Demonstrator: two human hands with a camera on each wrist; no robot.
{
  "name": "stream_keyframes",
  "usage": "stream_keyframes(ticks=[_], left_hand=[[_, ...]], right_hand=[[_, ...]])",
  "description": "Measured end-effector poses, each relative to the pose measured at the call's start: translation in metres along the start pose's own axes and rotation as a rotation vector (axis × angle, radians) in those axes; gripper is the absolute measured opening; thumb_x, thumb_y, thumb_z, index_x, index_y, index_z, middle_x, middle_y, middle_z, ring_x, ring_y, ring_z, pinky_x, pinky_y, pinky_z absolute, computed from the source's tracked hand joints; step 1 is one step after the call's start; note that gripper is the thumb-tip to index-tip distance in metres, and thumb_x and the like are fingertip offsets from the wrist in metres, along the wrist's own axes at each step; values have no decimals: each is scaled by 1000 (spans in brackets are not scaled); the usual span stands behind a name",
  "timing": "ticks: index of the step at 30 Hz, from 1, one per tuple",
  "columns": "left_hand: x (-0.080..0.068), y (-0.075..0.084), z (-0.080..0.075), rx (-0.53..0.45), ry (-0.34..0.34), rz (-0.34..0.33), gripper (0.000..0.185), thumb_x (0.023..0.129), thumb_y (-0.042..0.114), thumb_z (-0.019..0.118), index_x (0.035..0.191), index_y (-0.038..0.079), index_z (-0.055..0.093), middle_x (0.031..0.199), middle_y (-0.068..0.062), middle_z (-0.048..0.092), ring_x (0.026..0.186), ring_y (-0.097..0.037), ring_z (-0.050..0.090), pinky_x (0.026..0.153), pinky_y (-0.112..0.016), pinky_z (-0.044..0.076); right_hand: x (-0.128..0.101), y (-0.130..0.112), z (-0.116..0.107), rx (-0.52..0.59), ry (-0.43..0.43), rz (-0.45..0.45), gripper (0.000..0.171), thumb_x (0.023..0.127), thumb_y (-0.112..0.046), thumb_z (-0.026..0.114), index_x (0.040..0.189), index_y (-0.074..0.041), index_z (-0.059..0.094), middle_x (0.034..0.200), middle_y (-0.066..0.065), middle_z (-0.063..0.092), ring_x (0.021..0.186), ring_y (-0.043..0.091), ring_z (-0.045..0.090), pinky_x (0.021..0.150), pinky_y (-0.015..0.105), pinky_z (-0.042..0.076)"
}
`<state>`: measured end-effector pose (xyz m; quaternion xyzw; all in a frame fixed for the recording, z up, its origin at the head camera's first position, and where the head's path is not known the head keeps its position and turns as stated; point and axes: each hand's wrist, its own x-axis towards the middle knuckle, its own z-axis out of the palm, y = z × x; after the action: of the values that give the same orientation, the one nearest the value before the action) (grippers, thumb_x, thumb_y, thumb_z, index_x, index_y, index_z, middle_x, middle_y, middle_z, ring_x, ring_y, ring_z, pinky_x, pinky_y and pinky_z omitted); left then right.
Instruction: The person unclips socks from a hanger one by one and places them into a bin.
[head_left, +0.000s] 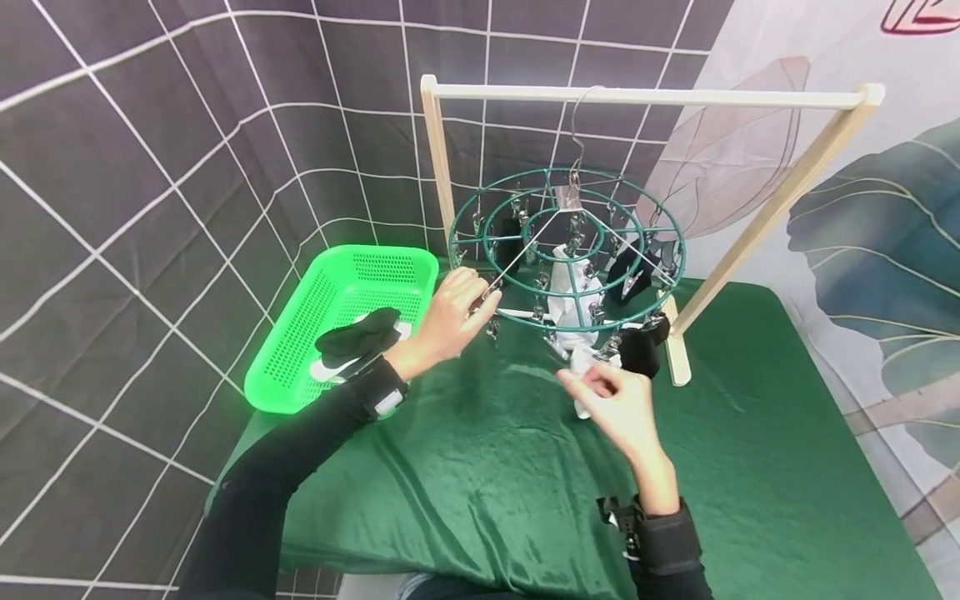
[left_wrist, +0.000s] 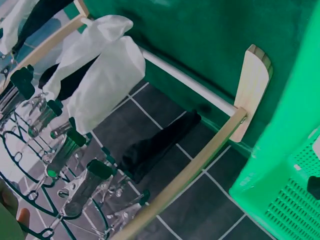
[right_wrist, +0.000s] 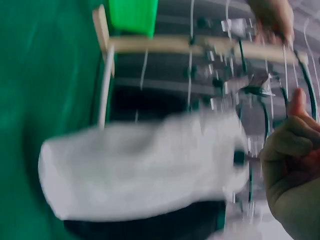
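A round green clip hanger (head_left: 567, 250) hangs by its hook, with white and black socks clipped on it. My left hand (head_left: 453, 312) pinches its near-left rim. My right hand (head_left: 618, 408) is beside the front rim, fingers loosely bent, nothing visible in its grasp. Next to it hangs a white sock (head_left: 581, 379), blurred in the right wrist view, where the same white sock (right_wrist: 145, 167) hangs from a clip. To its right is a black sock (head_left: 641, 346). Another white sock (left_wrist: 107, 75) and a black sock (left_wrist: 160, 145) hang in the left wrist view.
A wooden stand with a white top bar (head_left: 645, 97) bears the hanger. On the left, a bright green basket (head_left: 281, 367) contains a black sock (head_left: 358, 335) and white pieces. Green cloth (head_left: 480, 483) covers the table. Several metal clips hang from the rings.
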<state>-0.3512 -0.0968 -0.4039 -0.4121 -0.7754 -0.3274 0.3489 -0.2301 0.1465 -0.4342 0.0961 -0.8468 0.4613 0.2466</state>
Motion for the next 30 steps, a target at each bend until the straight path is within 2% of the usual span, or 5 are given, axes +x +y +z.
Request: stream_keyframes(ticks=[4,8,12,16,30], left_hand=[[-1,-4,-3,-12,8,13,29,96,17,46,69,8,46,62,-1,41,71,-21,47,101,-37,39],[0,-8,-4,-20,6,27,26,96,13,46,71,6,48,63,-2,42,69,-21,48,110,-38,31],[1,-13,-6,-72,25,23,22,94,9,49,73,4,51,66,-4,44,72,-21,49,113,-38,27],[3,-18,-9,-93,51,-10,17,93,7,51,78,1,56,77,-10,56,90,-26,55,112,-39,27],[-1,-20,-13,-16,7,-384,34,102,25,43,120,2,61,145,-11,43,142,-23,25,116,-34,16]], right_hand=[[5,17,-24,-57,103,53,30,80,-19,76,61,-12,54,50,-6,33,46,3,28,47,21,23],[13,33,-32,-177,-4,131,26,84,-37,71,76,-16,60,55,-2,35,48,9,31,49,24,27],[21,33,-28,-170,-106,54,20,86,-35,70,88,-17,62,57,-3,35,47,9,32,49,23,30],[26,27,-20,-127,-107,-76,17,85,-23,72,74,-16,60,53,-6,33,45,6,32,48,20,29],[24,14,-4,-82,-231,-86,47,87,-27,69,55,-18,36,50,-11,24,43,4,23,44,23,24]])
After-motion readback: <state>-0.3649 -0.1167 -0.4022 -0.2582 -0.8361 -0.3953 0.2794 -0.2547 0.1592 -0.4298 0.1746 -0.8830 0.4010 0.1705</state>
